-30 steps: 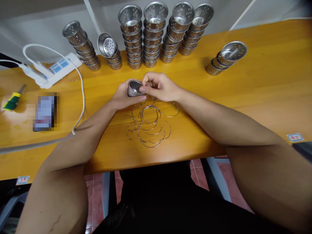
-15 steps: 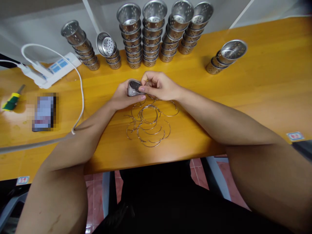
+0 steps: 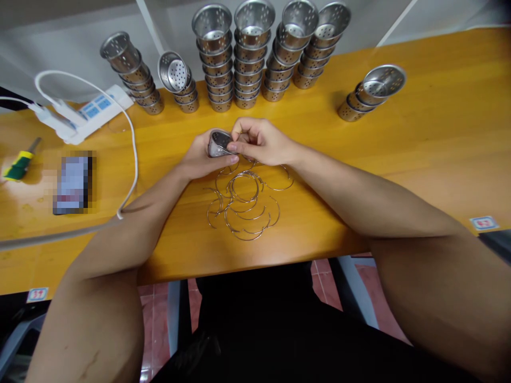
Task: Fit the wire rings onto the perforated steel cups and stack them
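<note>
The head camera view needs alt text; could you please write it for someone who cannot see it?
A perforated metal cup is held in the grip of the left hand, with the right hand at its rim. Curved wires lie on the table nearer the person; stacks of similar cups stand farther back.

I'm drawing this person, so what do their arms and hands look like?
The bare left hand and bare right hand show no gloves or rings. The left arm and right arm show no sleeves or watch. A thin, wavy mark is high on the left arm. Black clothing shows below.
</note>
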